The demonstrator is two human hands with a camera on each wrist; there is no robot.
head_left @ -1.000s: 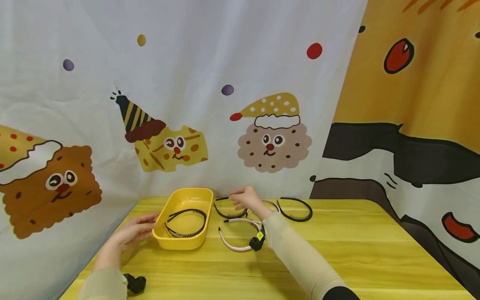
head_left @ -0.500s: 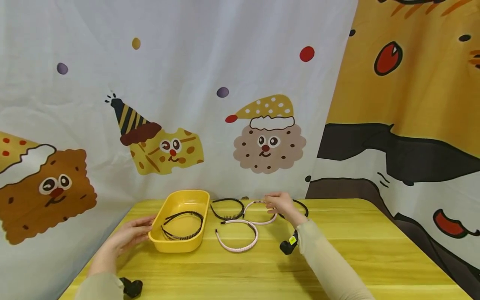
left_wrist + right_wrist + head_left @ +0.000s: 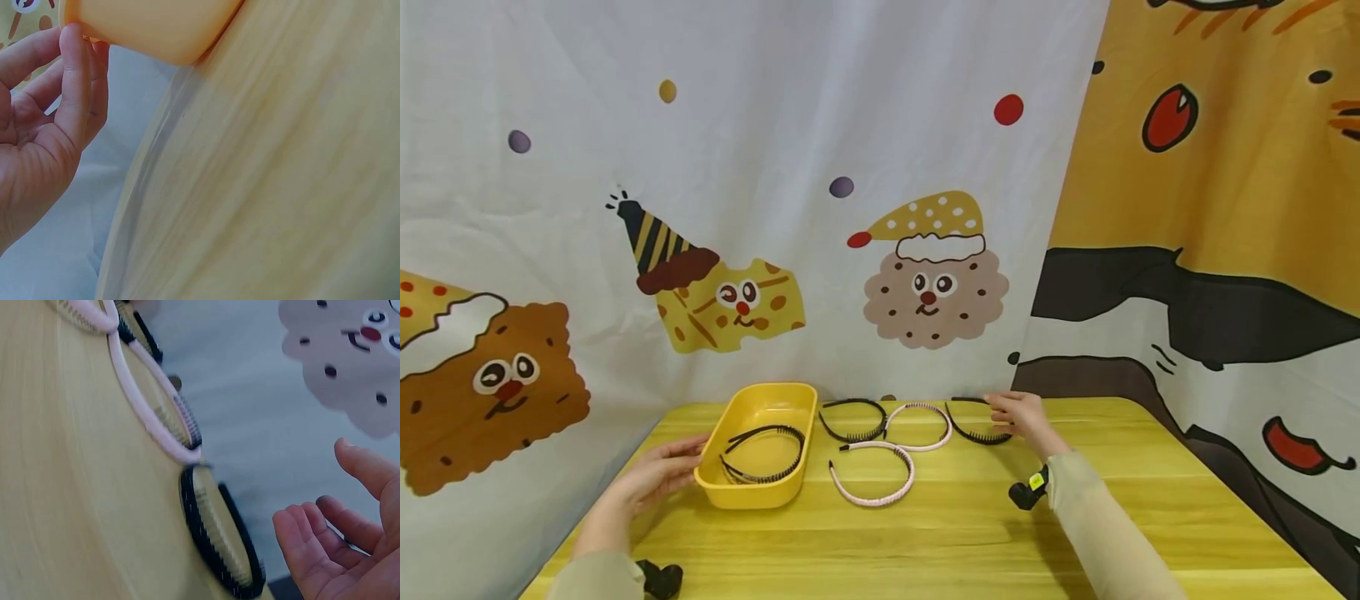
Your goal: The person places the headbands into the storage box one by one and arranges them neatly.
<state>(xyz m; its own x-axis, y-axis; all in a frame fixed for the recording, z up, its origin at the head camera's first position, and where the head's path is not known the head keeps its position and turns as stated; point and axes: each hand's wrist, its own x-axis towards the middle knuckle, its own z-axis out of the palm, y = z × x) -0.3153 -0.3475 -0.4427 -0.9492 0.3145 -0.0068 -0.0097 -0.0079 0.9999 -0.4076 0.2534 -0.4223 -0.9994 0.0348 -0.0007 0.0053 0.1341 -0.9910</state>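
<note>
My left hand (image 3: 662, 472) is at the left side of a yellow plastic basket (image 3: 752, 497), its fairly straight fingertips touching the basket's rim (image 3: 70, 15). A dark headband (image 3: 801, 446) lies inside the basket. At the back right, my right hand (image 3: 1018, 414) hovers over a black toothed headband (image 3: 981, 437), fingers loose and spread around nothing. The right wrist view shows a gap between that hand (image 3: 350, 550) and the black headband (image 3: 219, 544). To its left lie a pink headband (image 3: 928, 447), a black one (image 3: 857, 437) and, nearer, another pink one (image 3: 880, 502).
All of this stands on a yellow wood-grain table (image 3: 925, 550). Right behind its back edge hangs a white cartoon-printed curtain (image 3: 760, 208). A small black device (image 3: 1028, 492) sits on the right wrist and another (image 3: 660, 579) on the left.
My right hand has moved right across the headbands, from near the left black one, past the pink one, to the rightmost black one. The left hand stays at the basket.
</note>
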